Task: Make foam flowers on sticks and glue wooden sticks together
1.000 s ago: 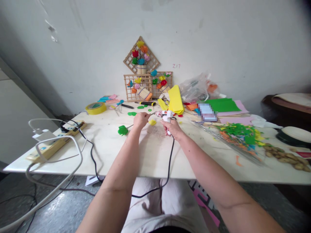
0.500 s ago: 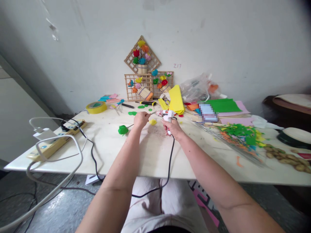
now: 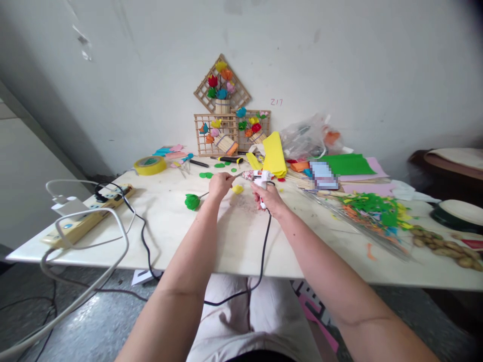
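**Both hands loaded: flower stem left, glue gun right, noses nearly meeting**

Clock is centred between the hands: 12 = wall, 6 = wearer.

- Left hand (image 3: 221,187): grip closed, fingertips pinching a thin dark stem (image 3: 204,194). Green flower (image 3: 192,202) on the stem's outer end, toward 9, over the table (image 3: 181,236).
- Right hand (image 3: 267,197): grip wrapped round the handle of a white glue gun (image 3: 263,177). Nozzle faces 9, right by the stem's free end (touching or not, can't tell at this size).
- Black cord (image 3: 264,246) drops from the handle toward 6, then runs across the lap.
- Yellow piece (image 3: 237,189) on the table, dead centre, between the hands.
- Green discs (image 3: 206,175) between 9 and 10; yellow-black cutter (image 3: 231,160) at 11.
- Yellow tape roll (image 3: 150,166) between 9 and 10, farther out. Power strip (image 3: 86,216) between 8 and 9, plugs in.
- Lattice frames (image 3: 216,134) with coloured flowers at 12, against the wall.
- Folded yellow sheet (image 3: 274,153) between 1 and 2, green sheet (image 3: 347,165) between 2 and 3, colour scraps (image 3: 377,206) between 3 and 4.
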The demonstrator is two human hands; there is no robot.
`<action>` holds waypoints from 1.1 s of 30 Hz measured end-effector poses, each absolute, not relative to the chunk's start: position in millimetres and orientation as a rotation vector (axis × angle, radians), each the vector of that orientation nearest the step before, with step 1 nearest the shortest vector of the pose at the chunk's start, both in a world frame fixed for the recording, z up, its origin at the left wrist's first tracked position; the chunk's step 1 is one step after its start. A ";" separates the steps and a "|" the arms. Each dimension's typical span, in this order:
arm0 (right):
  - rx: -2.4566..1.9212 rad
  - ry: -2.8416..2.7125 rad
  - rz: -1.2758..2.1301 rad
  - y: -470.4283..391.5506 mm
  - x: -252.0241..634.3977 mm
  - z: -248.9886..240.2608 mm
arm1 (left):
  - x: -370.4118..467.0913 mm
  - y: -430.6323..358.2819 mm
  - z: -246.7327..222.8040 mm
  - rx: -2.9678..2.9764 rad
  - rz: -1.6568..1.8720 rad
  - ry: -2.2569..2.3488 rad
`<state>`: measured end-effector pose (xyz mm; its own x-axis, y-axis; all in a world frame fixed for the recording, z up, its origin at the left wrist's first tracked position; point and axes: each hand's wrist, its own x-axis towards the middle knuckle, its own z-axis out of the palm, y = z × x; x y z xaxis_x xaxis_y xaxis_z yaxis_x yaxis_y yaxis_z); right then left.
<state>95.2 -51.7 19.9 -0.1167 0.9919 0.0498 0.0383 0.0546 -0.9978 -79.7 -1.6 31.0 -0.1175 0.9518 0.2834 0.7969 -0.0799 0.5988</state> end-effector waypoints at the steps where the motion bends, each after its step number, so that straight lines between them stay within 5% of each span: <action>1: -1.143 -1.355 1.225 -51.2 95.2 19.6 | -79.7 -1.5 30.7 1.920 0.985 1.955; 33: -1.144 -1.341 1.194 -51.6 93.4 20.8 | -77.5 -4.5 38.4 1.936 0.880 1.976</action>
